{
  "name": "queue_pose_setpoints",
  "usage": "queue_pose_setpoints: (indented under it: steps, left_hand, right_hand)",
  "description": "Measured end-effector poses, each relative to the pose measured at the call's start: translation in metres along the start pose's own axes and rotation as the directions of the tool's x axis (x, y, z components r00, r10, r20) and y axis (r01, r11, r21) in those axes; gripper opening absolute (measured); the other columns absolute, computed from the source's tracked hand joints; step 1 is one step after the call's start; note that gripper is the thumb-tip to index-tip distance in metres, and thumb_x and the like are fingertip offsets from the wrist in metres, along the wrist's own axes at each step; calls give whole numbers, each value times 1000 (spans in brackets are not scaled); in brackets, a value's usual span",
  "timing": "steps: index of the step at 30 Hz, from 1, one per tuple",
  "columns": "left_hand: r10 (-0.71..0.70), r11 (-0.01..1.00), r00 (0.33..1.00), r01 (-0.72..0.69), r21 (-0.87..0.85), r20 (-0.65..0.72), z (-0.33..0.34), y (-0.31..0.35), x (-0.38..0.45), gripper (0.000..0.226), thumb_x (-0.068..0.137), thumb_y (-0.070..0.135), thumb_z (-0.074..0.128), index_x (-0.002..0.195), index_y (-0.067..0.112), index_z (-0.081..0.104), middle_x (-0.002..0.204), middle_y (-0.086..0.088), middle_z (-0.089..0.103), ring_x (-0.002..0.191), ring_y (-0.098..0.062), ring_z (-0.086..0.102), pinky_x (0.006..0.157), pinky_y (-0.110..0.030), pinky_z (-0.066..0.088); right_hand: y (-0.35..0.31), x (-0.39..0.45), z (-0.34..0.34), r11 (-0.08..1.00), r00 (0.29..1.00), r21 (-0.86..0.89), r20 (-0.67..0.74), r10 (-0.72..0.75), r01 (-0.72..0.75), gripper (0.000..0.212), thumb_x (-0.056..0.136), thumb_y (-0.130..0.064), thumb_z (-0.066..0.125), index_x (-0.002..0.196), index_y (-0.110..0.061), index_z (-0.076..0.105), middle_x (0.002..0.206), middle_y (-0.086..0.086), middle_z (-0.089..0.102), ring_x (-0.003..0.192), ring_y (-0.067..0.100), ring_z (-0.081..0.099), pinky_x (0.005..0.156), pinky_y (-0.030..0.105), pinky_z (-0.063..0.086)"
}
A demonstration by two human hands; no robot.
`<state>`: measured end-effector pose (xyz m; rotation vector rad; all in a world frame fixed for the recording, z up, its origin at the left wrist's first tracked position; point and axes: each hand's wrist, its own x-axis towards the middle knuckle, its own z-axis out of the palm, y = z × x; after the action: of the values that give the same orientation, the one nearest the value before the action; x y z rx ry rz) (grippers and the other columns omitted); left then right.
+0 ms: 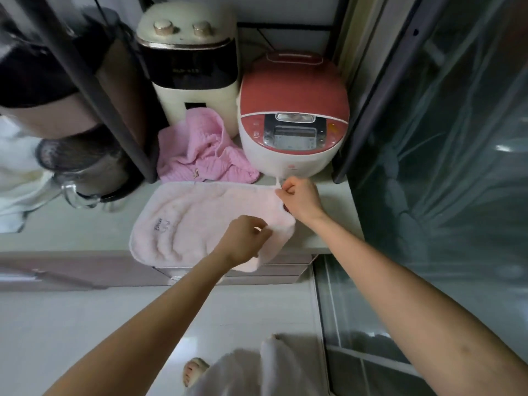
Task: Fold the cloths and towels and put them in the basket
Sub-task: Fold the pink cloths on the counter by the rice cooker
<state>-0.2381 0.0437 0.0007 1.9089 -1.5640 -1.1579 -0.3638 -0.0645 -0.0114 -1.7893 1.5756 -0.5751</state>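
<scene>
The left hand [245, 238] pinches the near right corner of the pale pink towel [197, 221], which lies spread on the counter [71, 235] with its front edge hanging over. Just beyond, the right hand [300, 200] pinches the far right corner, beside the red rice cooker [294, 115]. This looks like the first fold: next, both corners should be carried left to meet the opposite edge. Farther back, a crumpled pink cloth [200, 150] waits unfolded. No basket is in view.
</scene>
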Motion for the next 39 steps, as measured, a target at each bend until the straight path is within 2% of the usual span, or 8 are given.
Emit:
queue_pose_setpoints:
  steps: [7,10,18,23,27,31,34,39]
  left_hand:
    - [-173,974,965,137,-183,-200,-88,-77,-49,23,94,16,54,82,-1,64,79,-18,65,65,-30,64,63,-43,60]
    - [-230,957,947,179,-227,-224,-110,-108,-62,21,94,14,52,80,2,62,77,-14,64,62,-31,67,63,-46,59]
    - [-392,908,876,321,-268,-280,-137,-174,-63,26,91,11,47,70,1,58,72,-19,65,69,-35,68,60,-35,56]
    - [-536,843,775,476,-249,-334,-136,-203,-56,33,87,12,48,54,14,42,55,-3,51,61,-31,52,55,-28,40]
    - [-580,814,733,524,-250,-355,-135,-208,-50,17,89,15,53,74,14,62,81,-4,57,74,-26,54,61,-26,39]
    - [-580,814,707,485,-319,-405,-130,-211,-43,16,89,11,56,91,8,71,104,-10,52,89,-23,54,71,-21,39]
    - [-617,780,682,467,-416,-392,-127,-208,-42,13,88,8,55,83,6,67,87,-7,62,78,-19,54,54,-21,38]
    - [-678,712,641,450,-539,-361,-133,-203,-38,9,86,9,59,77,8,62,73,-2,57,60,-15,49,47,-20,37]
  right_hand:
    - [-103,-2,92,983,993,-140,27,-118,120,19,78,-15,61,60,-11,55,85,12,60,73,28,56,69,31,48]
    - [-134,-1,123,969,987,-192,71,-142,153,10,79,-16,63,70,-12,60,106,16,61,88,31,61,73,34,49]
    - [-185,16,197,953,981,-241,102,-162,182,40,81,-6,54,49,-13,31,69,15,43,68,28,45,60,30,30]
    - [-186,39,243,909,916,-287,354,-191,301,18,85,-12,58,70,-2,55,87,22,62,96,36,60,75,33,43]
    - [-169,51,255,751,777,-380,567,-272,540,30,89,-7,50,118,-3,47,116,19,57,106,36,55,82,39,44]
    - [-163,70,247,433,567,-406,740,-361,805,29,85,-1,45,111,-13,51,115,11,51,107,30,53,75,35,42]
    - [-167,83,243,320,535,-439,773,-342,839,20,90,-9,48,110,-10,52,114,11,56,107,30,55,68,33,35]
    - [-172,91,248,280,508,-431,793,-336,858,32,87,-3,53,117,-13,46,115,12,45,100,34,59,69,38,39]
